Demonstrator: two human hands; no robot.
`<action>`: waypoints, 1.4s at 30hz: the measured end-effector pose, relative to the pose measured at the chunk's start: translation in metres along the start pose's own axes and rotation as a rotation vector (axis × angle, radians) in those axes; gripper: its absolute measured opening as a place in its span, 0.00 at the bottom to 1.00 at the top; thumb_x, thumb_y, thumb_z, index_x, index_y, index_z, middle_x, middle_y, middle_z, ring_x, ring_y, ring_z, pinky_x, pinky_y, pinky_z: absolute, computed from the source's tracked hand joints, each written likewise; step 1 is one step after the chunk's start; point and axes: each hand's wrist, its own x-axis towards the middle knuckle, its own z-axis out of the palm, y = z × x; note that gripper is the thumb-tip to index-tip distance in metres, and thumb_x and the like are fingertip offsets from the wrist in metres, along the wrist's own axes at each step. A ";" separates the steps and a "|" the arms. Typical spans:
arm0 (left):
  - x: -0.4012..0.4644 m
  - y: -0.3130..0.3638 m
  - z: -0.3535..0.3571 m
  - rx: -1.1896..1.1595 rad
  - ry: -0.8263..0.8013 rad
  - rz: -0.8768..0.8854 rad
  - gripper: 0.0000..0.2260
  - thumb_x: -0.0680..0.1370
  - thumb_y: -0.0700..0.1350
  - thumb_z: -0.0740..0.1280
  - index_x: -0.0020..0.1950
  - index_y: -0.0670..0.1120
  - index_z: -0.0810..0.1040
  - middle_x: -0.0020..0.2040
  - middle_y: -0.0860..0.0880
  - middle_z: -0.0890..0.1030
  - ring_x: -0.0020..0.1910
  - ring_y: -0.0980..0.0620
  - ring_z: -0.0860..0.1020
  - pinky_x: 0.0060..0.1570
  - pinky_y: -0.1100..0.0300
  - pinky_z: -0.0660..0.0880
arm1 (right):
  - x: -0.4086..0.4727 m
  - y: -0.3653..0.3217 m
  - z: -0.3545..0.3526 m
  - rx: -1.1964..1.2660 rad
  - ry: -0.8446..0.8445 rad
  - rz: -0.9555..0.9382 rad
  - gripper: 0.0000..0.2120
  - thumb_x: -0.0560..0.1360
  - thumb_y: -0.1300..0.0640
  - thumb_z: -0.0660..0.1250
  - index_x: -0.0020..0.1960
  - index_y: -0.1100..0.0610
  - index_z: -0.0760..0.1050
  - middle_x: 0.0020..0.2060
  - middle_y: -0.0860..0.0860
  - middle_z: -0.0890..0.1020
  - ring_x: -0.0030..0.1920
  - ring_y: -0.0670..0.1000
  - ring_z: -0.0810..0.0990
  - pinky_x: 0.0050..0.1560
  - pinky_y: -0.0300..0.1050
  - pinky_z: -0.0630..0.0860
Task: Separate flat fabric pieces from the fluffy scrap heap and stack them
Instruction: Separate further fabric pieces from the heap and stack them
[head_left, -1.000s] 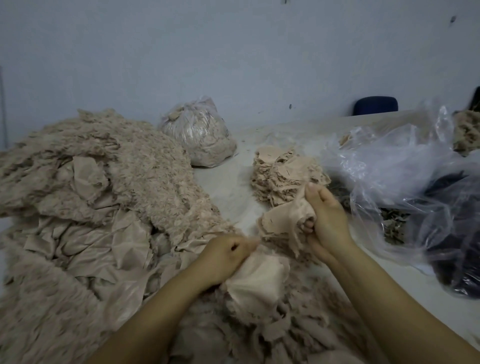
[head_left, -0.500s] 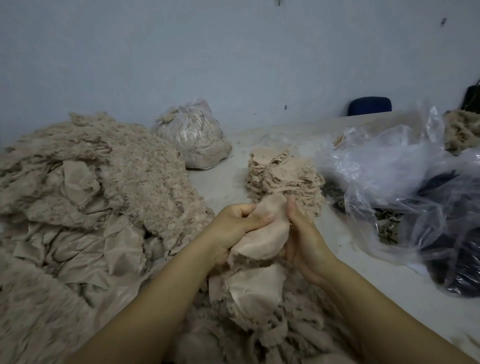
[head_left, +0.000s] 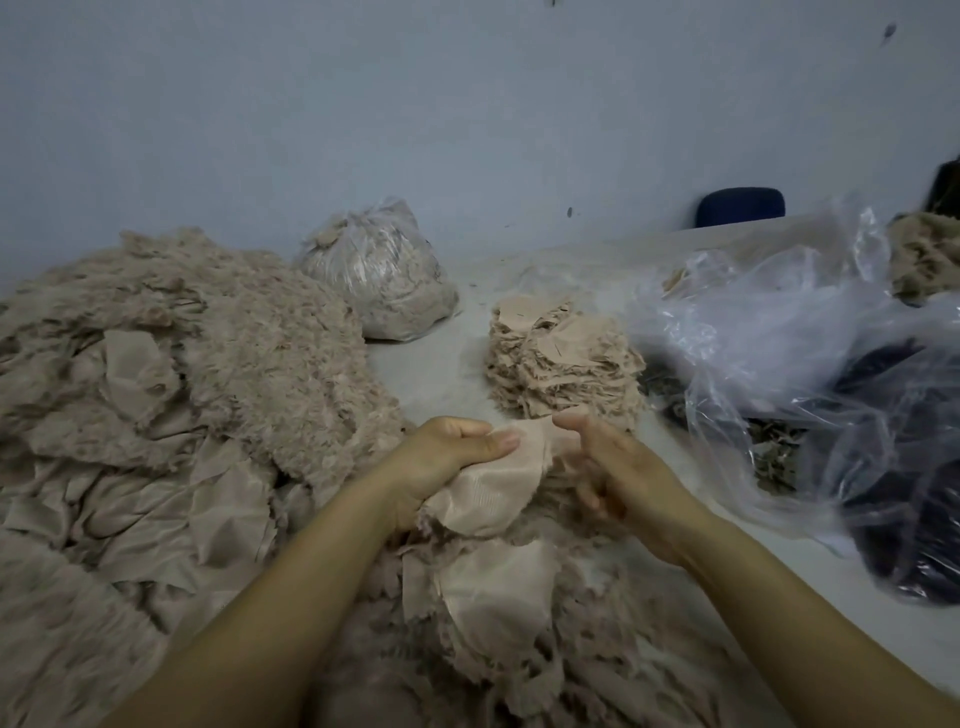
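Our left hand (head_left: 441, 457) grips a flat fabric piece (head_left: 493, 483) (beige); right hand (head_left: 618, 467) pinches its far edge, near the stack (head_left: 563, 358).

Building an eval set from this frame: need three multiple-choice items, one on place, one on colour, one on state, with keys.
1. Where is the stack of flat pieces?
A. Beyond the hands, right of the tied bag
B. Inside the tied bag
C. On the chair

2. What colour is the chair back by the wall?
A. Red
B. Dark blue
C. White

3. What is the left hand doing?
A. Lying flat on the table
B. Hanging idle, holding nothing
C. Gripping a flat fabric piece

Key: 1 A, the stack sits past both hands, right of the tied bag. 2 B, plainly dark blue. 3 C, thumb and fingers curl round the flat fabric piece.
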 end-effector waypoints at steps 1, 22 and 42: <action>0.002 0.000 0.003 0.007 -0.008 -0.001 0.16 0.64 0.53 0.74 0.42 0.42 0.82 0.35 0.45 0.81 0.31 0.50 0.78 0.33 0.61 0.74 | 0.000 -0.001 0.003 0.062 -0.039 -0.005 0.15 0.75 0.46 0.61 0.58 0.51 0.75 0.23 0.43 0.75 0.22 0.43 0.68 0.22 0.33 0.65; 0.045 0.001 0.016 0.156 0.286 0.178 0.06 0.73 0.48 0.73 0.41 0.47 0.81 0.31 0.52 0.78 0.30 0.56 0.74 0.29 0.65 0.69 | 0.037 0.005 0.005 -0.106 0.378 -0.111 0.09 0.77 0.55 0.67 0.42 0.60 0.77 0.35 0.51 0.81 0.37 0.49 0.77 0.39 0.44 0.72; -0.031 -0.030 -0.029 0.518 -0.134 0.210 0.05 0.74 0.44 0.71 0.40 0.53 0.78 0.36 0.59 0.77 0.36 0.62 0.73 0.39 0.67 0.69 | -0.008 0.015 0.049 -0.473 -0.221 -0.187 0.13 0.72 0.50 0.72 0.38 0.56 0.72 0.31 0.47 0.70 0.31 0.43 0.68 0.34 0.40 0.62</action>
